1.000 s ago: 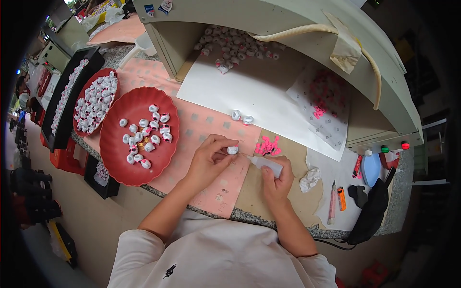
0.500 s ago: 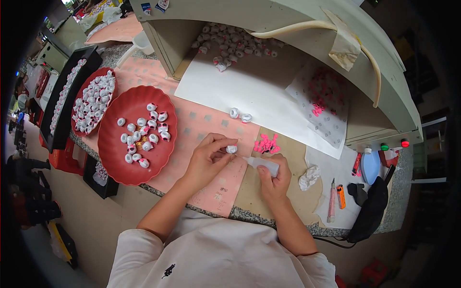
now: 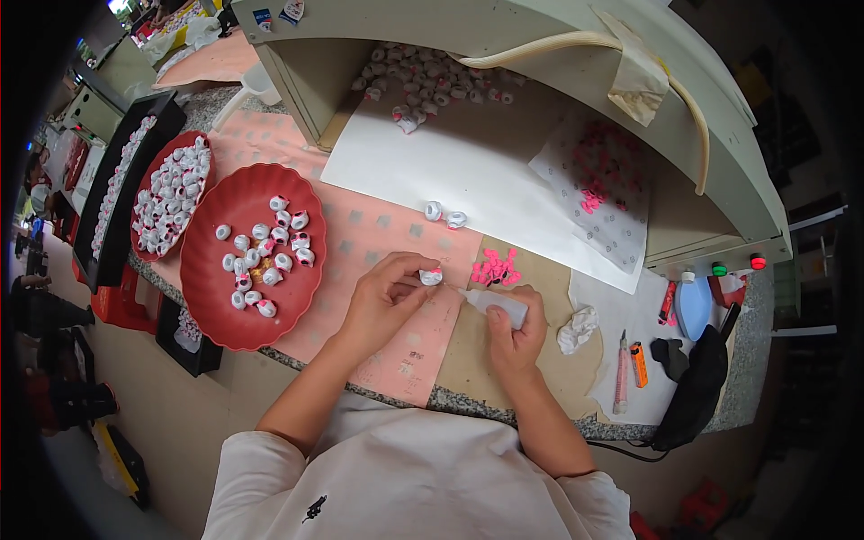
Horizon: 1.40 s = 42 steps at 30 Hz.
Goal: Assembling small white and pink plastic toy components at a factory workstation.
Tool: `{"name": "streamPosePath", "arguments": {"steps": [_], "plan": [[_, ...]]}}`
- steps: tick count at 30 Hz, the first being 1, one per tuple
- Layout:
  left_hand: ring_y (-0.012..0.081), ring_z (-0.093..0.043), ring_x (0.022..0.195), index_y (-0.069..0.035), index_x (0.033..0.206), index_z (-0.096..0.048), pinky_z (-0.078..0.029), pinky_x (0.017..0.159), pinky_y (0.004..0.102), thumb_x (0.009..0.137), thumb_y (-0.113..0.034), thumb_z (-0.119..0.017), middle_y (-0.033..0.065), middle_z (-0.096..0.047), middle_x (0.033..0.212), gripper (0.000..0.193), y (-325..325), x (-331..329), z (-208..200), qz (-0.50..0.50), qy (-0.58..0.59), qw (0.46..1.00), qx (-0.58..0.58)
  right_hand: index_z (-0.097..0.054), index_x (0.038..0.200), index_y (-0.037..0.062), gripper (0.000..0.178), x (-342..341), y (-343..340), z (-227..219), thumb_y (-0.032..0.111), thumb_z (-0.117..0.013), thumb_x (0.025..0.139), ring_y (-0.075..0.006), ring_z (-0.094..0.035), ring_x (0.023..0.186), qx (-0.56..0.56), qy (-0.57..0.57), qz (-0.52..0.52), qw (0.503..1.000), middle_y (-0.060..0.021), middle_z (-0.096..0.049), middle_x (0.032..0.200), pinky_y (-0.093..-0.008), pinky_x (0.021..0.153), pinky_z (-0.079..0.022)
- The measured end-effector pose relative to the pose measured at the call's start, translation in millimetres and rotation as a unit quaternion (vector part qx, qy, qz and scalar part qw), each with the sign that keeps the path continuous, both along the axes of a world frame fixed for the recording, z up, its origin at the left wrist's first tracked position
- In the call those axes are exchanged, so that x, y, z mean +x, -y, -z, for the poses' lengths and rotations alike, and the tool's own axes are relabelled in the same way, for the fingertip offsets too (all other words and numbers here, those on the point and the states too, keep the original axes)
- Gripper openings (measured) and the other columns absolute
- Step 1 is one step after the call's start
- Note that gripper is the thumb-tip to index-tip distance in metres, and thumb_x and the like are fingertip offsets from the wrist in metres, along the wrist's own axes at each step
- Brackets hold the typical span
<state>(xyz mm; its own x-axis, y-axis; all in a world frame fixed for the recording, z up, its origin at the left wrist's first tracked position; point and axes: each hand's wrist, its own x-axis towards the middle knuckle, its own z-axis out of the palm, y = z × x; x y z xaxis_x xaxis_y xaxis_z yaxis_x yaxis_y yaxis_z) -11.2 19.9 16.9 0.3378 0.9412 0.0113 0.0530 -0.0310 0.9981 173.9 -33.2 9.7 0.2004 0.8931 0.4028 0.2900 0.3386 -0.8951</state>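
Observation:
Between the thumb and fingers of my left hand (image 3: 385,295) is a small white piece with pink on it (image 3: 431,276), roundish like a tiny figure's head. My right hand (image 3: 519,335) is wrapped round a small translucent squeeze bottle (image 3: 500,306). Its thin nozzle points left, close to the white piece; whether it touches I cannot tell. Just beyond the bottle lies a small heap of bright pink pieces (image 3: 496,267). Two more white pieces (image 3: 445,215) sit at the edge of the white paper (image 3: 396,171).
A red scalloped plate (image 3: 202,310) with several white pieces stands left, beside a fuller red dish (image 3: 212,148) and a black tray (image 3: 174,115). A grey hooded box (image 3: 576,67) arches over the back. Crumpled tissue (image 3: 577,330), a craft knife (image 3: 621,373) and an orange lighter (image 3: 639,364) lie right.
The white piece has turned in my left fingers, so pink now shows on its top. My right hand still holds the bottle at nearly the same spot. The whole view has shifted slightly.

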Motion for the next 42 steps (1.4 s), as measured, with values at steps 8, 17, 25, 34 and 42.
{"name": "streamPosePath", "arguments": {"steps": [8, 17, 25, 34, 42], "plan": [[0.0135, -0.059, 0.088, 0.001, 0.107, -0.057, -0.054, 0.074, 0.024, 0.079, 0.011, -0.058, 0.0079, -0.052, 0.108, 0.03, 0, 4, 2, -0.011, 0.008, 1.0, 0.007, -0.049, 0.092, 0.0019, 0.015, 2, -1, 2, 0.01, -0.058, 0.084, -0.0112, -0.045, 0.068, 0.001, 0.005, -0.001, 1.0, -0.0059, -0.05, 0.079, -0.0237, 0.061, -0.037], [0.0153, -0.059, 0.096, 0.003, 0.108, -0.055, -0.053, 0.08, 0.0242, 0.079, 0.013, -0.056, 0.0074, -0.049, 0.111, 0.03, -1, 5, 1, 0.0, 0.011, 1.0, -0.014, -0.05, 0.09, 0.0014, 0.011, 4, -2, 1, 0.008, -0.057, 0.085, -0.0104, -0.045, 0.066, -0.002, 0.01, 0.027, 1.0, -0.0063, -0.051, 0.078, -0.0229, 0.059, -0.037], [0.0159, -0.061, 0.09, 0.0, 0.103, -0.058, -0.054, 0.072, 0.024, 0.079, 0.008, -0.061, 0.0077, -0.053, 0.107, 0.026, -1, 8, 6, -0.028, 0.023, 0.999, 0.001, -0.05, 0.089, 0.0018, 0.01, 5, -2, 2, 0.007, -0.058, 0.085, -0.0098, -0.047, 0.065, -0.001, 0.015, -0.001, 1.0, -0.0061, -0.053, 0.078, -0.0228, 0.058, -0.038], [0.0108, -0.058, 0.089, 0.001, 0.11, -0.052, -0.05, 0.075, 0.0217, 0.08, 0.012, -0.056, 0.0058, -0.055, 0.101, 0.032, -1, -1, 11, -0.015, 0.033, 0.998, -0.044, -0.041, 0.095, 0.0048, 0.023, 33, -22, -13, 0.0, -0.06, 0.082, -0.0103, -0.056, 0.067, -0.104, -0.195, 0.066, 0.973, -0.0038, -0.053, 0.083, -0.0225, 0.061, -0.052], [0.01, -0.059, 0.084, 0.001, 0.111, -0.052, -0.049, 0.074, 0.021, 0.081, 0.009, -0.057, 0.0067, -0.057, 0.099, 0.031, -2, -3, 6, -0.01, 0.047, 0.996, -0.072, -0.055, 0.082, 0.0032, 0.014, 48, -19, -19, 0.003, -0.068, 0.076, -0.011, -0.055, 0.072, -0.135, 0.158, 0.041, 0.977, -0.002, -0.056, 0.078, -0.0272, 0.061, -0.047]]}}
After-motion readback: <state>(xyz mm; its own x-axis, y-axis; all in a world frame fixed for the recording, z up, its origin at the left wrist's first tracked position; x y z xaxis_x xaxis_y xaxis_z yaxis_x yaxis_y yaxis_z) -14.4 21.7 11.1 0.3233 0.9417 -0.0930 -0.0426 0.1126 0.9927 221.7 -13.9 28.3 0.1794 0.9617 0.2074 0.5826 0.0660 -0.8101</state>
